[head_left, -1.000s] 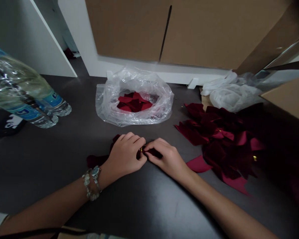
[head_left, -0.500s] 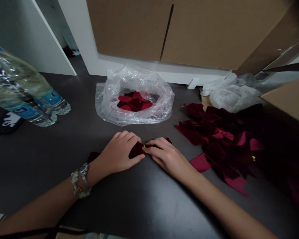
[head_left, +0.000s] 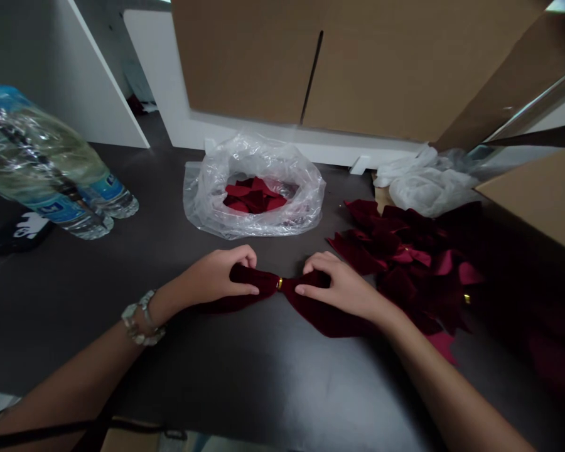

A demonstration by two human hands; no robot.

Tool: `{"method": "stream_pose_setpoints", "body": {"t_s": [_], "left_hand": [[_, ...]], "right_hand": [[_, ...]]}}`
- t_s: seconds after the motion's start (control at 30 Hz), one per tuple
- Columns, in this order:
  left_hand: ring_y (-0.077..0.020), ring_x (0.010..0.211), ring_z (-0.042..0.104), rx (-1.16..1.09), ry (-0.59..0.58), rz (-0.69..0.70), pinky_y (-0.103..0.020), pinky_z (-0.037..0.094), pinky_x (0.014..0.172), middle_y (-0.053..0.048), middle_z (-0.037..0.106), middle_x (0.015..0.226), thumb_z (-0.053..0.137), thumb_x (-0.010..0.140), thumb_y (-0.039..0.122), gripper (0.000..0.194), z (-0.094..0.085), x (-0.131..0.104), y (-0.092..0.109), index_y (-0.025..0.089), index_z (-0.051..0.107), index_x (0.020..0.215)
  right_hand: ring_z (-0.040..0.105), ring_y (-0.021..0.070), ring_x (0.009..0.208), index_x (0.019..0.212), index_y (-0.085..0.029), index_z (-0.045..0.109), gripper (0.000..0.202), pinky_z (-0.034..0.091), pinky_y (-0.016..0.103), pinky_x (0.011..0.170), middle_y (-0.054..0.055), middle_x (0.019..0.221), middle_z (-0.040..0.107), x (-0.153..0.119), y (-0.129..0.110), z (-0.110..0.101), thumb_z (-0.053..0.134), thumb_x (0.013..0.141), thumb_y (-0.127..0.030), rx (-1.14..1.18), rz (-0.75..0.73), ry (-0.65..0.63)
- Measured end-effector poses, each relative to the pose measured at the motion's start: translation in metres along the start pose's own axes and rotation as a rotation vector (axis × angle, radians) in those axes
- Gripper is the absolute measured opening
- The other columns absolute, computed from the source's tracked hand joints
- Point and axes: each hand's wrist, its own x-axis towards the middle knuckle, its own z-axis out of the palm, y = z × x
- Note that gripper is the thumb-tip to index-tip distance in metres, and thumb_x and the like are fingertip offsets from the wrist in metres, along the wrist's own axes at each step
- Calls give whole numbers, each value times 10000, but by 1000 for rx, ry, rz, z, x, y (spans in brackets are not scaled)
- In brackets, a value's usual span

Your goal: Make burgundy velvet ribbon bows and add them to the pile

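Note:
A dark red velvet bow (head_left: 327, 314) with a small gold band (head_left: 279, 284) round its middle lies across the dark table in front of me. My left hand (head_left: 219, 274) pinches its left loop between thumb and fingers. On the other side of the band, my right hand (head_left: 336, 282) grips the right loop the same way. Part of each loop is hidden under the palms. Right of my right hand is a heap of similar dark red bows (head_left: 405, 263), some with gold bands showing.
Behind the hands stands an open clear plastic bag (head_left: 200, 207) with red fabric pieces inside. Large water bottles (head_left: 70, 169) are at the left beside a black item (head_left: 16, 235). A crumpled white bag (head_left: 419, 188) lies behind the heap. Cardboard (head_left: 371, 69) leans along the back.
My hands have moved apart from the bow's centre to its two loops. The bow is now spread wider, with its gold band in plain view. The camera view has shifted slightly.

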Motion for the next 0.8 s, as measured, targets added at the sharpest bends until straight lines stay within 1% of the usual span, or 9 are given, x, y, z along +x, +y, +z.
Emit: {"method": "stream_pose_setpoints", "body": {"t_s": [0.13,0.23,0.3,0.37,0.43,0.5,0.57,0.67,0.8], "left_hand": [[-170,849,602,-366,-37,-52,-283,474,720,0,617,917,690,729,313,322,-11,1,-5,213,509,976],[-190,923,612,-508,10,-105,-303,503,759,-33,616,1002,720,683,271,402,-16,3,-11,203,516,1023],[-181,873,630,-574,38,-141,-299,522,723,-37,618,977,711,694,270,453,-17,4,-15,207,503,1092],[-154,765,635,-618,57,-163,-287,536,662,-22,609,903,693,719,270,543,-17,5,-18,223,457,1207],[-130,684,622,-619,87,-159,-277,542,624,-7,596,846,688,732,277,560,-16,5,-20,226,457,1240],[-127,698,628,-593,130,-142,-286,552,660,-24,617,885,701,724,287,464,-14,6,-22,205,543,1153],[-144,780,645,-566,163,-135,-312,556,743,-57,644,1004,716,710,292,378,-14,7,-22,184,612,1056],[-186,909,652,-539,192,-115,-373,537,861,-82,648,1141,741,678,280,397,-13,8,-22,180,644,1049],[-221,948,656,-477,257,-112,-420,515,923,-88,677,1126,751,666,303,389,-13,9,-23,175,671,1025]], "right_hand": [[556,146,727,854,-194,535,278,450,264,654,-14,810,584,-4,7,-12,674,780,-423,368,170,-2],[586,140,732,856,-192,553,271,469,251,658,-18,810,606,-5,11,-15,704,757,-394,661,251,36],[626,152,786,922,-203,593,278,500,266,709,-2,881,651,-4,14,-14,729,735,-357,857,326,88],[653,161,834,1001,-225,626,305,526,285,748,12,958,681,-2,17,-13,725,737,-339,1028,415,163],[663,164,866,1038,-240,651,305,544,294,755,24,1019,690,0,19,-11,699,758,-351,1144,472,239],[663,163,875,1025,-241,668,283,554,287,735,26,1039,689,2,21,-9,683,770,-364,1201,495,319],[659,160,866,982,-240,670,268,557,275,712,18,1014,689,3,22,-6,712,743,-353,1211,501,423],[652,171,873,931,-230,649,281,560,288,712,17,979,681,6,24,0,753,698,-348,1182,480,550],[650,179,829,906,-230,617,321,555,318,717,12,906,674,8,31,5,769,662,-373,1110,455,631]]}}
